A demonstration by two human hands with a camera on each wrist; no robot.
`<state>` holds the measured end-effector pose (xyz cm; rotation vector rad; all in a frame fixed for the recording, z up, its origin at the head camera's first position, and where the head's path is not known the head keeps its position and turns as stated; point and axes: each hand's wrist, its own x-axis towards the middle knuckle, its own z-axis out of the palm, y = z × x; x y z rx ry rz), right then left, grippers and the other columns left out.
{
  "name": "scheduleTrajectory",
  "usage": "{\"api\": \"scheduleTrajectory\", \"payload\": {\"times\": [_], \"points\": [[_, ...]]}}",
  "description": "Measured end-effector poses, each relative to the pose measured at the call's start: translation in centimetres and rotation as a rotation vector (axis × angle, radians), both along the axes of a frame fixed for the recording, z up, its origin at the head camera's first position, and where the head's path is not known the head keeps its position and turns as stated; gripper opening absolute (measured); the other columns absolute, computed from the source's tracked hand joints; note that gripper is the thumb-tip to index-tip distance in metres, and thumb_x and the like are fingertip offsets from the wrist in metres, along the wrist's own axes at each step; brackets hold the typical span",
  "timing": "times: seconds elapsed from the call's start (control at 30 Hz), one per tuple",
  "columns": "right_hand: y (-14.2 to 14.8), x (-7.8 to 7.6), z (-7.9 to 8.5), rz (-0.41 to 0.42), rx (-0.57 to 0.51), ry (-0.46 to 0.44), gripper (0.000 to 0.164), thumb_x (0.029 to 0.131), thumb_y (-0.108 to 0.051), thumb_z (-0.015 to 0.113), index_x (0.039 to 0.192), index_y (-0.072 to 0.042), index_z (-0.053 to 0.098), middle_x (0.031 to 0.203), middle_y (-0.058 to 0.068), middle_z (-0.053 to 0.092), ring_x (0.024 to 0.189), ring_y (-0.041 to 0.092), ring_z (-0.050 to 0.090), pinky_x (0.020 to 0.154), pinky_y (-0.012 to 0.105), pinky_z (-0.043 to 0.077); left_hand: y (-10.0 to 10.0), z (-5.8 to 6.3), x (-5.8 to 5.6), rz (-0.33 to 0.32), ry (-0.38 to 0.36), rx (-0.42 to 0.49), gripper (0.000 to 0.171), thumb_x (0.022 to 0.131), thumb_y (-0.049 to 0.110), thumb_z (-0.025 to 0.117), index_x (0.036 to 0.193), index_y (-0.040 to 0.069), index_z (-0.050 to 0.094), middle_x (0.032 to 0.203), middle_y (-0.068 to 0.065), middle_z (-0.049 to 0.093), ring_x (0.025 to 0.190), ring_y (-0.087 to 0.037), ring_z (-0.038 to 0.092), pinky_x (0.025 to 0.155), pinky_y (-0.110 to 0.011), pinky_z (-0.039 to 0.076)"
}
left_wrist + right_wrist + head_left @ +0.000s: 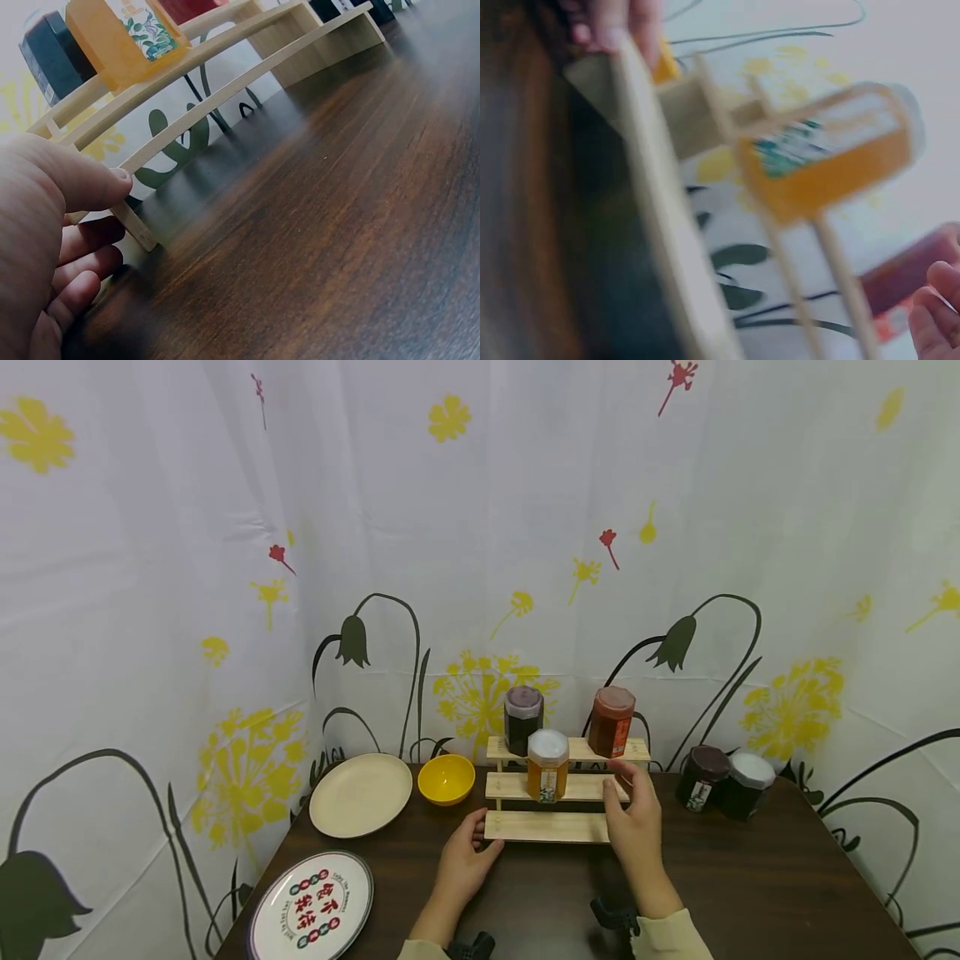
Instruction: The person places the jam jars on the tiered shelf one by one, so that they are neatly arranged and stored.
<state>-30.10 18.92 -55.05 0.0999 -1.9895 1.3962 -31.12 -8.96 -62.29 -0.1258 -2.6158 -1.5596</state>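
Note:
A three-tier wooden display rack (546,827) stands on the table. My left hand (465,853) grips the left end of its lowest tier; in the left wrist view the thumb (101,180) lies on the shelf end, with fingers curled below. My right hand (636,817) is at the rack's right end, fingers loosely bent and close to the red jar (611,722), holding nothing. That jar sits on the top tier's right side, and a dark jar with a purplish lid (522,720) on its left. An orange jar with a white lid (548,766) stands on the middle tier.
Two dark jars, one purple-lidded (702,777) and one white-lidded (745,785), stand right of the rack. To its left are a yellow bowl (446,779), a cream plate (361,795) and a white plate with red characters (312,906). A printed curtain (480,527) hangs behind the table.

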Motion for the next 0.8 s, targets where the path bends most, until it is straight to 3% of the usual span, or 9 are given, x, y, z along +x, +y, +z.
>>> {"api": "scheduleTrajectory", "payload": {"times": [0.13, 0.2, 0.5, 0.8], "points": [[2.1, 0.6, 1.6, -0.049, -0.013, 0.074, 0.033, 0.106, 0.000, 0.066, 0.139, 0.000, 0.065, 0.137, 0.018, 0.068, 0.134, 0.037, 0.064, 0.113, 0.013, 0.046, 0.0, -0.1, 0.0, 0.009, -0.001, -0.003, 0.062, 0.097, 0.027, 0.083, 0.152, 0.009, 0.060, 0.128, -0.006, 0.074, 0.112, -0.019, 0.066, 0.100, -0.042, 0.055], [3.1, 1.0, 2.2, -0.075, -0.017, 0.087, 0.033, 0.105, 0.002, 0.066, 0.138, 0.000, 0.066, 0.135, 0.019, 0.068, 0.133, 0.037, 0.065, 0.110, 0.010, 0.046, 0.0, -0.1, 0.0, 0.012, 0.000, -0.005, 0.061, 0.097, 0.027, 0.083, 0.151, 0.010, 0.061, 0.128, -0.006, 0.074, 0.112, -0.020, 0.066, 0.100, -0.043, 0.055], [7.2, 2.0, 3.7, -0.225, 0.011, 0.157, 0.036, 0.103, 0.009, 0.064, 0.138, 0.007, 0.064, 0.134, 0.023, 0.068, 0.129, 0.022, 0.063, 0.111, 0.011, 0.041, 0.0, -0.4, -0.1, -0.001, 0.011, -0.001, 0.061, 0.096, 0.026, 0.084, 0.151, 0.009, 0.061, 0.128, -0.007, 0.074, 0.113, -0.020, 0.066, 0.100, -0.042, 0.055], [11.6, 2.5, 4.0, -0.327, -0.002, 0.199, 0.039, 0.100, 0.008, 0.068, 0.138, 0.004, 0.066, 0.131, 0.019, 0.064, 0.128, -0.001, 0.055, 0.114, 0.015, 0.042, -0.1, -0.5, 0.0, -0.003, 0.022, -0.005, 0.061, 0.096, 0.026, 0.084, 0.150, 0.009, 0.061, 0.127, -0.007, 0.074, 0.112, -0.020, 0.066, 0.100, -0.042, 0.055]]}}
